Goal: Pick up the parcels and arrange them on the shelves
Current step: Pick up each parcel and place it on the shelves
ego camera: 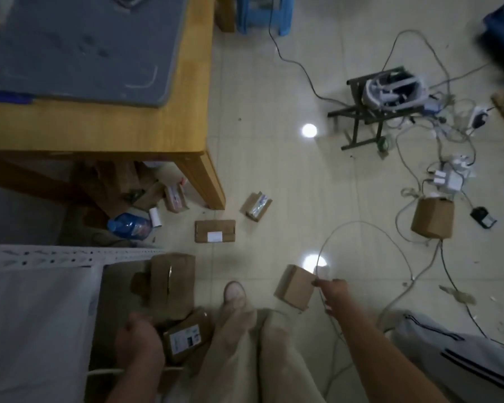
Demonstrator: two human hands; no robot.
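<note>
Head view, looking down at the floor (288, 170).

Your right grip (330, 295) is clamped on the plain parcel (294, 287), with the thumb on its top face at the right edge and the fingers beneath. Cannot tell whether that parcel is off the tiles or resting on them. A white cable (361, 225) loops past the same hand; contact unclear.

Your left grip (137, 341) is closed on the left end of the labelled parcel (186, 337). Its white label faces up and the fingers are hidden behind it. This parcel is just beside the shelf unit (41, 254). Beyond it a brown carton (169, 277) lies at the right end of the unit's perforated white rail.

Loose on the floor:
- a flat parcel (215, 231) with a small white label, near the worktop (128, 135) leg
- a taped parcel (256, 206) just right of that leg
- a tall carton (432, 218) well apart to the right, among cables

One more parcel (175, 197) lies under the worktop, near a water bottle (128, 225). Your shoe (234, 290) stands between the brown carton and the plain parcel.
</note>
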